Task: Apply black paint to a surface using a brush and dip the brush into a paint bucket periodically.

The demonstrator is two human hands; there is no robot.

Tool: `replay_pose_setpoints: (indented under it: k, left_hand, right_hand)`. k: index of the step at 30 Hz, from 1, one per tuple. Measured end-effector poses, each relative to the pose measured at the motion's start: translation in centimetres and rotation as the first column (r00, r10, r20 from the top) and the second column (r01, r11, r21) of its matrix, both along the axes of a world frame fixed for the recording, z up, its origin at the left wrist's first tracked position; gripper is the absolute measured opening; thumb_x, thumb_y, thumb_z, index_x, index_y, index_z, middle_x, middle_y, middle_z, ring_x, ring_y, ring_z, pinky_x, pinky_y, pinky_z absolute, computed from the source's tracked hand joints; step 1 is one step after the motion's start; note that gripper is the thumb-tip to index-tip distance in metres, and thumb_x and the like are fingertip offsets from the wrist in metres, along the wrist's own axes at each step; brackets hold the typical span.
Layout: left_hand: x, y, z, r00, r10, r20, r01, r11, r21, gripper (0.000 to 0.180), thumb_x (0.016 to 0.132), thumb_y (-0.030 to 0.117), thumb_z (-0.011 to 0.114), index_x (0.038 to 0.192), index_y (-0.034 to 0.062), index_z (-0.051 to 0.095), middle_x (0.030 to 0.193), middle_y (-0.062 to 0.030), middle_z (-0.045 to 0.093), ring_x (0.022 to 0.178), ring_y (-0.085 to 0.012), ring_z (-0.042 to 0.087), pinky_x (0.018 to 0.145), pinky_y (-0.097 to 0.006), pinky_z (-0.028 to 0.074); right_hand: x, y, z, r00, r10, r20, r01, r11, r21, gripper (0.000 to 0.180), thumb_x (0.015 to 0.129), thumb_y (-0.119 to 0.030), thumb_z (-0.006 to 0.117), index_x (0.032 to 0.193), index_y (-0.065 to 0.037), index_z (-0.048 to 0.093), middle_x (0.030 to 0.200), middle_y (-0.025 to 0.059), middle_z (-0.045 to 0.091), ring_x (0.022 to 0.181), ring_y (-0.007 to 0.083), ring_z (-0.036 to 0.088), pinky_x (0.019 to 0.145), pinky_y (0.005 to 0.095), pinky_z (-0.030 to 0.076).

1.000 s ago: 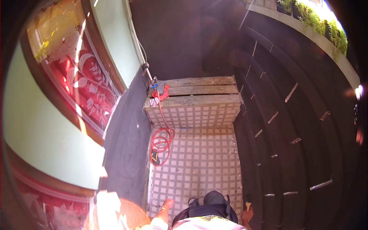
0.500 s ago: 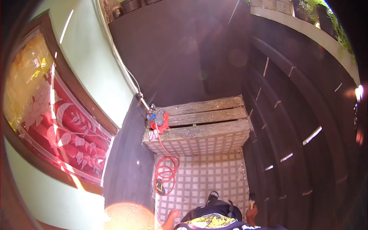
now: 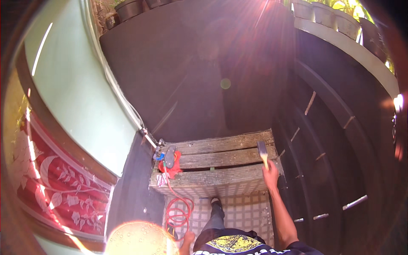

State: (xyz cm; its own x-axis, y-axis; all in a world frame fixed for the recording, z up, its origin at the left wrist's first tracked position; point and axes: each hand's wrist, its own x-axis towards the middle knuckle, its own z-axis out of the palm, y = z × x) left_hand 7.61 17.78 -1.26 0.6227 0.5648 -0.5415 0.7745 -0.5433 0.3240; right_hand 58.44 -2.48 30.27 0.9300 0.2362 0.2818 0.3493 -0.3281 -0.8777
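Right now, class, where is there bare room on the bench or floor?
Bare: the back of the bench, between the red cloth and the brush in the right hand; also, mostly, floor between the leg and right wall. Crowded: the bench's left end; floor around the hose.

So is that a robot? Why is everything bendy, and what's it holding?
No robot here, just a person with two bare hands! A camera on their head looks down, and its very wide lens makes straight edges look bent. The right hand holds a brush by its handle, bristles pointing away from the person. The left hand is low down, near the coiled red hose; I can't tell whether it's touching it. On the wooden bench, at its left end, lie a red cloth and a grey thing I can't make out.
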Motion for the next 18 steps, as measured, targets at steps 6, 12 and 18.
replay_pose_setpoints:
  k: [6,12,18]
  left_hand:
    - [23.8,16.8,10.5,0.703,0.306,0.642,-0.345,0.936,-0.069,0.028,0.091,0.014,0.059,0.115,0.0052,0.069,0.116,-0.0238,0.069,0.111,-0.0412,0.065,0.094,-0.049,0.052]
    - [46.3,33.2,31.1,0.372,-0.236,0.898,-0.198,0.925,0.325,0.037,0.089,0.003,0.06,0.125,-0.0008,0.061,0.133,-0.0234,0.058,0.126,-0.0417,0.055,0.108,-0.047,0.045]
    - [64.0,37.5,54.6,0.19,-0.54,0.82,-0.344,0.746,0.571,0.05,0.095,0.01,0.059,0.144,0.0028,0.048,0.16,-0.0216,0.032,0.147,-0.0459,0.028,0.12,-0.052,0.03]
  right_hand:
    - [9.8,15.2,16.4,0.948,-0.03,0.318,0.01,0.998,0.064,0.047,0.088,-0.007,0.065,0.135,-0.002,0.061,0.11,0.018,0.071,0.095,0.0247,0.07,0.085,0.0349,0.053]
    - [16.4,26.5,29.8,0.808,-0.024,0.588,-0.073,0.987,0.141,0.053,0.089,-0.001,0.063,0.141,-0.005,0.055,0.083,0.0175,0.055,0.07,0.0328,0.058,0.065,0.0435,0.047]
    - [22.6,35.1,40.2,0.6,-0.115,0.791,-0.033,0.985,0.169,0.046,0.095,-0.002,0.057,0.142,-0.003,0.054,0.086,0.0189,0.058,0.075,0.0325,0.061,0.069,0.0424,0.049]
